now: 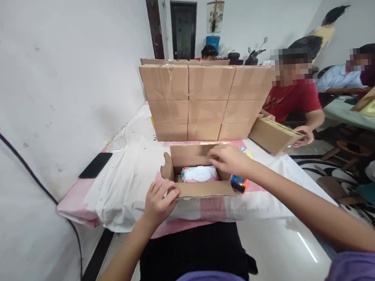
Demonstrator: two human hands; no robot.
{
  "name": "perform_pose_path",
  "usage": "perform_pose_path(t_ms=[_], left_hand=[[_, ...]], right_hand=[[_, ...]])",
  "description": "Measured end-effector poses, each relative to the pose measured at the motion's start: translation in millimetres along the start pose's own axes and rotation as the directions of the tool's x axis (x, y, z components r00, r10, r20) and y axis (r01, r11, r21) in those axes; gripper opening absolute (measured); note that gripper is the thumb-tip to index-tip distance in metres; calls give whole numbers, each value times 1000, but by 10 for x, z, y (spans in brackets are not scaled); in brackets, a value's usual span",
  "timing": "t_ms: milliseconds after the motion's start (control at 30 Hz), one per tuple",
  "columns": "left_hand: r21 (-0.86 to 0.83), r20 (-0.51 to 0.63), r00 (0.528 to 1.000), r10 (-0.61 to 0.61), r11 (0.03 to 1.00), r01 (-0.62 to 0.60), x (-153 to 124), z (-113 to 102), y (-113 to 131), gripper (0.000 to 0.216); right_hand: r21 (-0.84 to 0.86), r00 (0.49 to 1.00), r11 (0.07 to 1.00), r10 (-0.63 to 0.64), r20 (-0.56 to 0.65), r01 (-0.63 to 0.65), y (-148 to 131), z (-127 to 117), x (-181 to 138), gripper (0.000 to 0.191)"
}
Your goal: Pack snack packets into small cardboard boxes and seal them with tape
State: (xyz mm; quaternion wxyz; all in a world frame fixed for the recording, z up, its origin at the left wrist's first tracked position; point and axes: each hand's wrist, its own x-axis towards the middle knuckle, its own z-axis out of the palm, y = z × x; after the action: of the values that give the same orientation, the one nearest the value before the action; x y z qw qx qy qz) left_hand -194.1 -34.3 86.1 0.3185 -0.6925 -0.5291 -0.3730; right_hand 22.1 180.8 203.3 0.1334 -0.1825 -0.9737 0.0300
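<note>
Open cardboard box (198,173) sits near the front edge of the table (126,182), which is covered with a white and pink cloth, directly before the person. Flaps stand open; inside lies a white and pink soft packet (199,173), partly hidden by the box walls. Left hand (159,200) is at the near left corner of the box, fingers curled together with the tips on the near flap, thumb under or beside the edge; a firm pinch cannot be confirmed. Right hand (228,159) reaches over the right side of the box, fingers bent and close together, tips resting on the far right flap; whether it grips the flap or only presses on it cannot be told. Just right of the box, touching or nearly touching its wall, lies a small blue and orange tape dispenser (239,183), partly under the right wrist. A black phone (95,165) lies well apart at the table's left edge, near a white round perforated object (118,143). At the far end stands a wall of stacked closed cartons (204,101), three rows high. To the right, a seated person in a red shirt (294,98) holds another carton (272,135) tilted on the table corner.
</note>
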Motion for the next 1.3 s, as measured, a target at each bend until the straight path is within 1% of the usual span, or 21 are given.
perform_pose_path(t_ms=[67, 100, 133, 200, 267, 333, 467, 533, 600, 633, 700, 833, 867, 933, 1033, 1100, 1133, 1167, 1233, 1267, 1300], left_hand=[[-11, -107, 984, -144, 990, 144, -36, 17, -31, 35], [-64, -146, 960, -240, 970, 232, -44, 30, -57, 51], [-150, -143, 932, -332, 938, 312, -45, 46, -88, 67], [-335, 26, 909, -416, 853, 401, -34, 88, -160, 82], [-430, 258, 895, -365, 786, 444, -19, 138, -223, 69], [-435, 383, 841, -383, 728, 530, -4, 195, -255, 48], [-433, 336, 711, -617, 570, 699, 43, 317, -219, 44], [-464, 308, 693, -652, 533, 707, 71, 371, -181, 50], [-483, 319, 679, -661, 503, 717, 86, 410, -157, 54], [-482, 332, 672, -662, 493, 724, 89, 421, -156, 55], [-472, 350, 678, -646, 504, 723, 96, 426, -181, 56], [-351, 338, 774, -535, 692, 631, 198, 379, -302, 64], [-303, 340, 806, -484, 755, 581, 246, 362, -329, 65], [-207, 375, 856, -356, 867, 452, 350, 329, -350, 59], [-97, 463, 862, -206, 955, 280, 470, 295, -269, 42], [-37, 468, 864, -183, 973, 226, 502, 291, -151, 36], [-7, 457, 871, -182, 978, 209, 504, 296, -83, 39], [20, 446, 876, -182, 981, 194, 501, 305, -17, 44], [50, 440, 881, -176, 984, 171, 487, 335, 96, 53], [58, 434, 883, -179, 984, 171, 480, 353, 137, 55], [63, 425, 886, -188, 982, 178, 475, 370, 168, 54]], right_hand=[[125, 940, 986, 142, -311, -108, 118, 45, -234, 22], [214, 898, 966, 220, -380, -146, 159, 102, -355, 26], [305, 885, 939, 272, -377, -159, 185, 176, -469, 30], [454, 941, 882, 251, -229, -124, 187, 350, -651, 34], [537, 982, 840, 159, -98, -82, 156, 510, -745, 37], [579, 980, 812, 170, -107, -78, 146, 628, -748, 38], [685, 882, 714, 407, -236, -147, 290, 784, -589, 46], [798, 859, 562, 499, -119, -216, 399, 858, -504, 67], [891, 859, 357, 507, 67, -281, 479, 926, -450, 79], [915, 860, 275, 495, 127, -294, 500, 953, -434, 80], [945, 865, 202, 483, 133, -258, 502, 988, -409, 73], [966, 864, 244, 501, -46, -90, 400, 994, -348, 49], [951, 865, 304, 490, -103, -59, 365, 985, -338, 43], [868, 873, 496, 437, -218, -32, 302, 957, -355, 35], [672, 885, 738, 352, -304, -62, 279, 901, -518, 33], [588, 822, 799, 415, -390, -124, 352, 885, -709, 31], [580, 744, 796, 491, -453, -173, 417, 895, -814, 32], [613, 628, 756, 596, -500, -229, 496, 918, -916, 35], [762, 379, 577, 803, -461, -295, 666, 1012, -1084, 49], [832, 309, 469, 871, -382, -295, 741, 1076, -1142, 56], [881, 293, 376, 910, -293, -287, 801, 1148, -1181, 60]])
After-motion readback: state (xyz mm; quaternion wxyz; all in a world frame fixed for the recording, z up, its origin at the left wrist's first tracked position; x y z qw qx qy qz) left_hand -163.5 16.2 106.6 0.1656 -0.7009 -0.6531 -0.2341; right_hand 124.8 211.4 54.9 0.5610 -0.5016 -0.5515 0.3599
